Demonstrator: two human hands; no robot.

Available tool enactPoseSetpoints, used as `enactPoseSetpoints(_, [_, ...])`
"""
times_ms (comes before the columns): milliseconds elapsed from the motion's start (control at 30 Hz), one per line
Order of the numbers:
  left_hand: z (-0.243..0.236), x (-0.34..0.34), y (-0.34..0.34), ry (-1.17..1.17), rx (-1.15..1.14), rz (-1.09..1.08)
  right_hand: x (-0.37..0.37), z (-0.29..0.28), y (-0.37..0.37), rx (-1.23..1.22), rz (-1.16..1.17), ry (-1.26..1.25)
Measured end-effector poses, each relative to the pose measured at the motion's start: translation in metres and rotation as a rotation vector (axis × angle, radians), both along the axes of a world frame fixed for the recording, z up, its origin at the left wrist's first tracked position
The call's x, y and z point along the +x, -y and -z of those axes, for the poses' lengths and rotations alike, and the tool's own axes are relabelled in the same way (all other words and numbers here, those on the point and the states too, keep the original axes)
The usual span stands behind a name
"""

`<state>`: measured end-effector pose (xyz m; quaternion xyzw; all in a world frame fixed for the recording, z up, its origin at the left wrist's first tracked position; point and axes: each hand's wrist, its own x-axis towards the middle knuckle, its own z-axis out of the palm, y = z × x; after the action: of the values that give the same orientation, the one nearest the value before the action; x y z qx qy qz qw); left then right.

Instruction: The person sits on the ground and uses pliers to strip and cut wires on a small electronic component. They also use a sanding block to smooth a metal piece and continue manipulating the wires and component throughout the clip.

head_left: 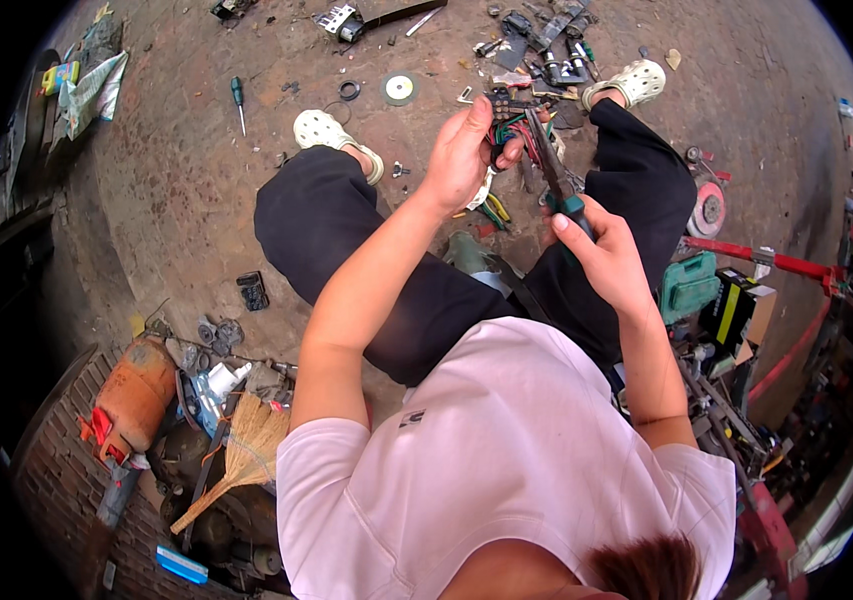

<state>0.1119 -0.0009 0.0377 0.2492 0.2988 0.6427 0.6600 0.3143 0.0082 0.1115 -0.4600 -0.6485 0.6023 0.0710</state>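
In front of my knees my left hand (461, 155) is closed on a bundle of coloured wires (516, 133), red and green among them. A dark block (508, 106), like a connector, sits by its fingertips. My right hand (601, 250) grips a green-handled tool (549, 165) with a long dark tapering front, similar to long-nose pliers. Its tip points up beside the wires, close to my left fingers; whether it touches them I cannot tell. Below the hands, pliers with yellow-and-green handles (496, 208) lie low between my legs.
Dark metal and plastic parts (551, 45) are strewn on the floor ahead. A screwdriver (237, 103) and a cutting disc (399, 88) lie to the left of them. A straw broom (236, 450) and rusty tank (141, 390) are at left; a green case (688, 287) and red bar (761, 257) at right.
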Motion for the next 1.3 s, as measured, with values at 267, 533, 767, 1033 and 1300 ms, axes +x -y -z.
enactPoseSetpoints(267, [-0.002,0.001,-0.001,0.002,-0.004,-0.007,0.000,0.001,0.001,-0.077,0.037,-0.040])
enactPoseSetpoints(533, [-0.007,0.001,0.000,-0.129,0.057,-0.035,0.000,0.001,0.001,-0.044,0.118,-0.069])
enactPoseSetpoints(767, [0.002,0.000,0.001,-0.380,-0.127,-0.090,0.002,0.004,0.002,-0.093,0.172,-0.032])
enactPoseSetpoints(1033, [-0.003,-0.001,0.001,-0.787,-0.087,-0.172,0.002,0.003,0.001,-0.107,0.195,-0.004])
enactPoseSetpoints(1300, [0.005,0.000,0.000,-0.870,-0.147,-0.253,0.004,0.003,0.001,0.114,0.077,0.073])
